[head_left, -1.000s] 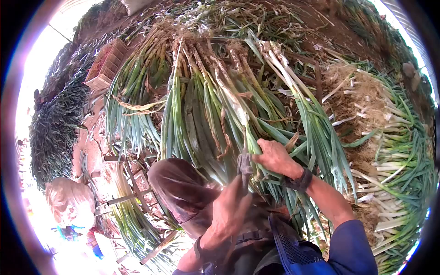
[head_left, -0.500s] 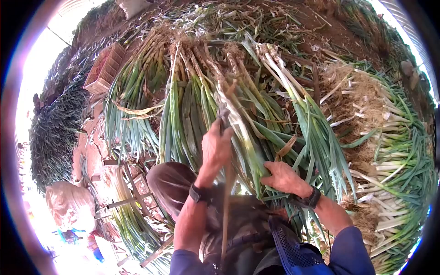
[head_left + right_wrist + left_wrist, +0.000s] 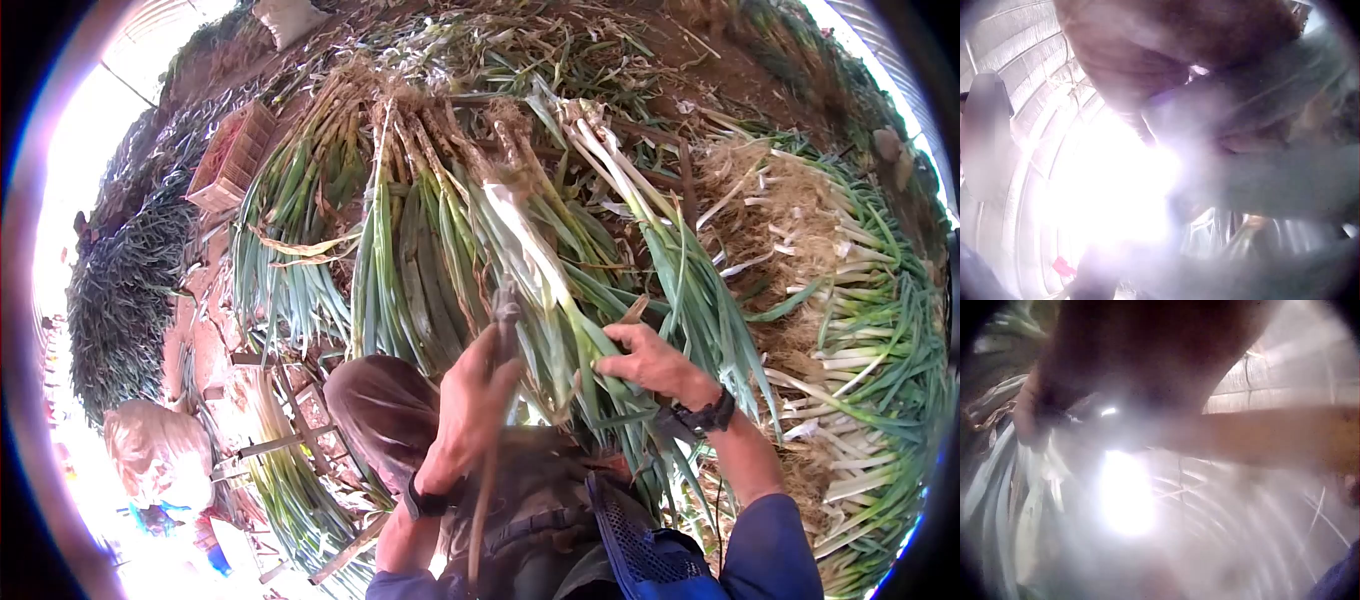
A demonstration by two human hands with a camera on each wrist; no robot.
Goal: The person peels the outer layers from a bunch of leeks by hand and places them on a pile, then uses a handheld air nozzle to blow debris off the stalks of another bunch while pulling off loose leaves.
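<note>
My right hand [image 3: 650, 362] pinches the green upper part of a leek [image 3: 525, 228] between thumb and fingers. Its bare white stem points away from me, over the pile. To the left of it, my left hand [image 3: 475, 395] is blurred and curls round a long brown stick-like handle [image 3: 484, 510], grey at the far end. That grey end lies close beside the leek's leaves. The same handle [image 3: 1279, 439] crosses the left wrist view below the hand. Glare washes out much of both wrist views. Under the hands spreads a pile of leeks [image 3: 410, 260] with brown, dry outer skins.
Cleaned leeks [image 3: 860, 380] lie in a long row on the right, roots inward. A wooden crate [image 3: 232, 158] stands at the back left, a leek heap [image 3: 120, 300] beyond it. More leeks [image 3: 285, 470] rest in a frame by my left knee [image 3: 385, 405]. Leaf scraps cover the ground behind.
My left hand swung forward along the leek with the handle, then came back toward me. My right hand shifted to the right. The leek's stem now shows whiter, its dry skin gone.
</note>
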